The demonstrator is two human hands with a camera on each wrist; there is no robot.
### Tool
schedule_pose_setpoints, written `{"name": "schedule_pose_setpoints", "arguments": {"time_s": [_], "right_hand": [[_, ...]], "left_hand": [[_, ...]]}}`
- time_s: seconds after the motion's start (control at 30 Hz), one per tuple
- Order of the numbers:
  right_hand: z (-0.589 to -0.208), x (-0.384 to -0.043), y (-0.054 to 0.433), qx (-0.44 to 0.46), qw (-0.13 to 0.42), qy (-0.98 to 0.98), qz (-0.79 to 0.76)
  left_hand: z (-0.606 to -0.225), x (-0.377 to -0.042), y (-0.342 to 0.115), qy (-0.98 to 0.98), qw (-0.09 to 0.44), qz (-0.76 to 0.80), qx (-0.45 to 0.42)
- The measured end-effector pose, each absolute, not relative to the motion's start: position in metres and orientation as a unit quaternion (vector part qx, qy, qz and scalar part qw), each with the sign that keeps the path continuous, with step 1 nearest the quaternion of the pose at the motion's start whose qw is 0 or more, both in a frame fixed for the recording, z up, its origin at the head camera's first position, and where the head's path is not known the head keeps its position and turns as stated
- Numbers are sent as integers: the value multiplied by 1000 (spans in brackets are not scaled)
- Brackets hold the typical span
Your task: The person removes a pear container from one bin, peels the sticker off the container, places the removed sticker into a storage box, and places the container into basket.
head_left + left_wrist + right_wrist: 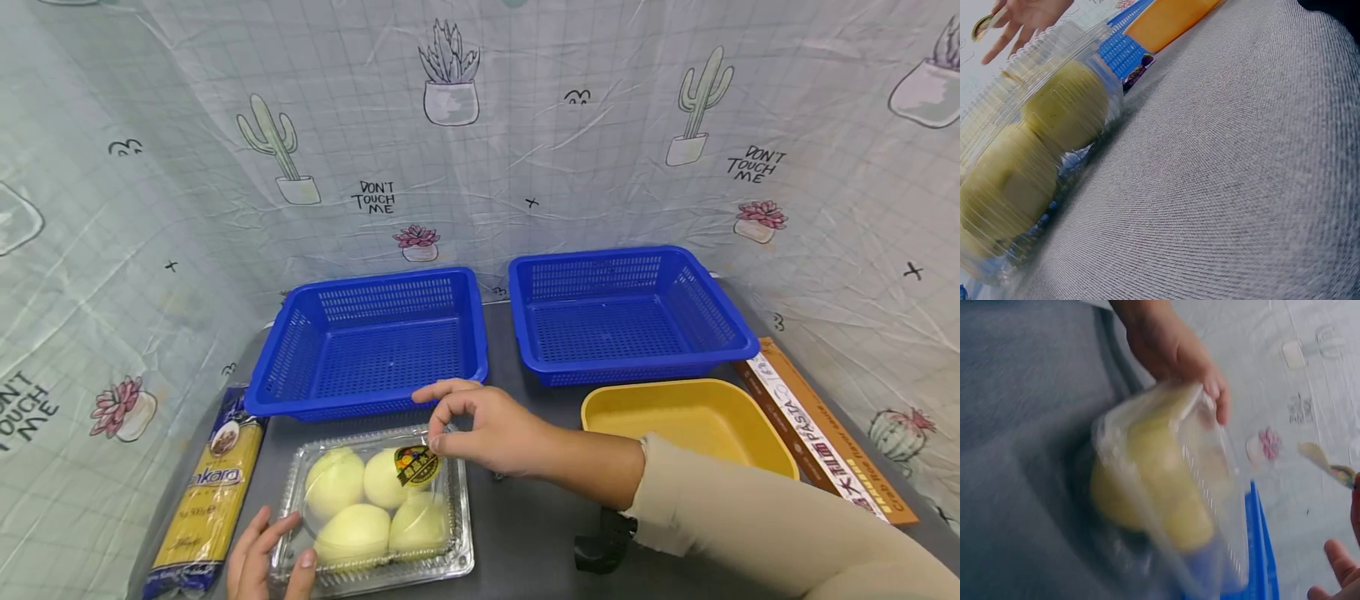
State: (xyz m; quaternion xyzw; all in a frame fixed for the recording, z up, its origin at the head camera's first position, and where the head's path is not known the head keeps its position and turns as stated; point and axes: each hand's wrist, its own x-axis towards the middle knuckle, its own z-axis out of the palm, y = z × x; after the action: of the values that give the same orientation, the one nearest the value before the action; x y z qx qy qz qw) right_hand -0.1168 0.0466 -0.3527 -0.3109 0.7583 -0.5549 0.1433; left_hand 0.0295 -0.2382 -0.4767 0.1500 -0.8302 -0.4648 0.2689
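Observation:
A clear plastic clamshell box holds several round, pale yellow-green fruits. My left hand holds its near left corner, with the thumb on the front side and the fingers on the left. Above the far right of the lid, my right hand pinches a black and gold label sticker between thumb and forefinger. The sticker stands out curled from the fingers in the right wrist view, away from the box. In the left wrist view the right hand appears behind the box with its other fingers spread.
Two blue mesh baskets stand at the back. A yellow tub sits at the right, partly behind my forearm. A pasta packet lies left of the box; a long pasta carton lies far right.

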Motion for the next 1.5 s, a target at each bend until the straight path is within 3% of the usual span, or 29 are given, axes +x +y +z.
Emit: {"name": "schedule_pose_setpoints", "arguments": {"time_s": [0.63,1.0,1.37,1.5], "right_hand": [[-362,-156,180,-242,200,710,-631],[-373,-175,254,-281,281,711,-581],[-382,-168,295,-229,343,770,-487],[-390,-165,307,-222,340,804,-435]], "left_hand": [[-476,28,-239,-837,277,-450,144],[-477,29,-242,-839,269,-450,147],[-478,27,-237,-839,294,-437,134],[-478,28,-239,-835,281,-450,146]]}}
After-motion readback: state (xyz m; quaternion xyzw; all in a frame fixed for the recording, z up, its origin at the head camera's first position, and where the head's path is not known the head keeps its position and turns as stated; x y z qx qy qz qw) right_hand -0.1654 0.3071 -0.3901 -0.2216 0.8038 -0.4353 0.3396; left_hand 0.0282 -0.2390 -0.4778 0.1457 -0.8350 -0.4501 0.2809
